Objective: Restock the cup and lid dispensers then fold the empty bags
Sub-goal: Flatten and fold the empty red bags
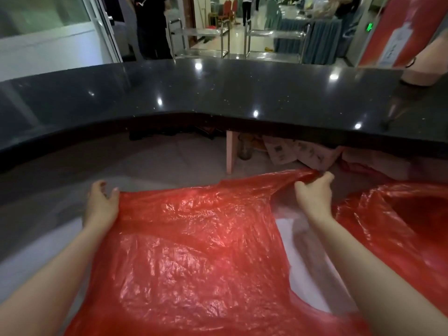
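A large red plastic bag (194,251) lay spread and crinkled across the lower middle of the frame, reaching from the bottom edge up to about mid-height, on a grey tabletop (48,226) that showed bare at lower left. The left hand (101,202) sat at the bag's upper left corner, its fingers loosely curved and the thumb apart, fingertips just at the edge of the plastic; whether it truly pinched the film or only touched it could not be told. The right hand (314,190), right of centre, had its fingers curled tight round a gathered strip of the bag's upper right corner, pulling it into a taut ridge that ran leftward from the fist. A second red bag (400,226) lay bunched at the right edge of the frame, just beside the right forearm, with a patch of white surface showing between the two bags. Above the hands a glossy black counter (218,93) curved across the whole width of the frame, dotted with reflected lights. Beneath its overhang, right of centre, stood a pale post and some printed papers (291,151). In the upper part of the frame were steel trolleys (201,37) and, at upper left, a person's dark-clothed legs (152,32).
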Motion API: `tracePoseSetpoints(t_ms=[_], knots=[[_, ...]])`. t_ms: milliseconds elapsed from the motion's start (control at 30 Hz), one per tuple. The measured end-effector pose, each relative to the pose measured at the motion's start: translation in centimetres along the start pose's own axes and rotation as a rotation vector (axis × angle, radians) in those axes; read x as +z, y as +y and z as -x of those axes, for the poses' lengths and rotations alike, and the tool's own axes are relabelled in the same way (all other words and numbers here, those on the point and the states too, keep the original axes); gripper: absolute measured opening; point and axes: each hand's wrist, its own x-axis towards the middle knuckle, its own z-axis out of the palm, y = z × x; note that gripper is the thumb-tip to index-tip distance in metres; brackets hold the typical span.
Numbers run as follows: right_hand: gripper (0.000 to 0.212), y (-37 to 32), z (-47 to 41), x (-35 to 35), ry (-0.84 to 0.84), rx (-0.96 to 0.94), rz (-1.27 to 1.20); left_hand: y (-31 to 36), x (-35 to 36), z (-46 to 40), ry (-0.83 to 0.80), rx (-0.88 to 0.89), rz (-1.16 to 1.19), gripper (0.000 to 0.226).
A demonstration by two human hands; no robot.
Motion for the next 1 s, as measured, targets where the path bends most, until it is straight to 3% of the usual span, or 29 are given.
tracePoseSetpoints(t_ms=[100, 200, 267, 333, 400, 467, 533, 733, 867, 933, 1000], knots=[[0.070, -0.9, 1.8, 1.3, 0.012, -0.267, 0.004, 0.7, 0.9, 1.5, 0.003, 0.211, -0.165, 0.038], [0.046, -1.6, 2.8, 3.1, -0.070, -0.666, 0.133, 1.4, 1.6, 2.4, -0.111, 0.389, -0.330, 0.028], [0.035, -1.6, 2.9, 5.2, -0.230, -0.831, 0.319, 1.8, 2.0, 3.0, -0.191, 0.446, -0.453, 0.025], [0.046, -1.2, 3.2, 7.4, -0.462, -0.750, 0.585, 1.6, 2.6, 3.3, -0.250, 0.490, -0.553, 0.031], [0.066, 0.4, 2.9, 9.1, -0.627, -0.612, 0.819, 0.5, 3.1, 3.4, -0.388, 0.458, -0.619, 0.051], [0.078, 2.3, 2.0, 9.6, -0.649, -0.592, 0.928, -1.2, 3.2, 3.4, -0.548, 0.409, -0.655, 0.067], [0.083, 3.6, 0.6, 9.3, -0.622, -0.612, 0.965, -2.7, 2.9, 3.4, -0.587, 0.410, -0.680, 0.074], [0.078, 2.9, -1.3, 8.7, -0.648, -0.598, 1.002, -0.9, 3.3, 2.9, -0.557, 0.415, -0.796, 0.078], [0.080, 0.2, 1.3, 8.3, -0.453, -0.735, 1.029, 2.4, 3.1, 4.2, -0.374, 0.307, -0.649, 0.078], [0.078, -0.5, 3.7, 7.7, -0.533, -0.741, 0.873, 3.4, 2.6, 6.1, -0.347, 0.231, -0.482, 0.065], [0.081, -0.1, 6.1, 7.1, -0.726, -0.668, 0.791, 3.3, 2.0, 8.7, -0.313, 0.236, -0.402, 0.050]])
